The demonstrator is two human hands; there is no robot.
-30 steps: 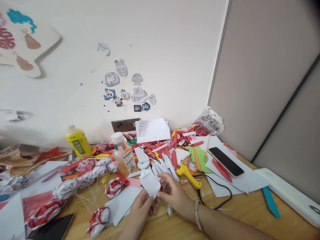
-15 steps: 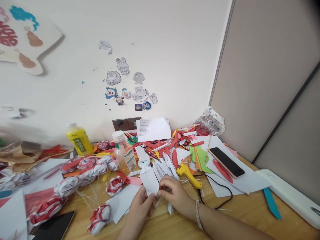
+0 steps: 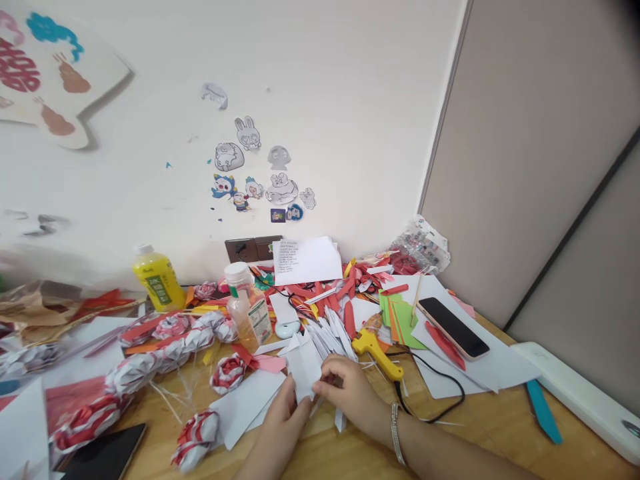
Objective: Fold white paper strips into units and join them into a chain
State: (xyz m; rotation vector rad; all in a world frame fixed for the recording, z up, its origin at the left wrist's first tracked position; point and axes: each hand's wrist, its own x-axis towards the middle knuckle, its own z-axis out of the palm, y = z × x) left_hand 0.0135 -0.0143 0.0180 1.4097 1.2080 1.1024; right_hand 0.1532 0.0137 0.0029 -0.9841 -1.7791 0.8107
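A small white paper (image 3: 304, 365) with folded edges is held up between both hands at the front middle of the table. My left hand (image 3: 289, 408) pinches its lower left edge, thumb in front. The thumb and fingers of my right hand (image 3: 341, 385) close on its lower right edge; a bracelet circles that wrist. Just behind the held paper lies a pile of folded white strips (image 3: 327, 331). A yellow glue gun (image 3: 379, 355) rests right of the pile. Flat white sheets (image 3: 245, 405) lie left of my left hand.
Red-and-white paper rolls (image 3: 196, 437) and a chain of them lie left. Behind stand a clear jar (image 3: 246, 307) and a yellow bottle (image 3: 159, 280). A phone (image 3: 454, 327), black cable (image 3: 453, 379), teal strip (image 3: 544, 412) and long white device (image 3: 575, 393) are right.
The held paper has opened out along its folds and shows a crease. Both hands have stayed nearly in place, still gripping it; the view has shifted slightly.
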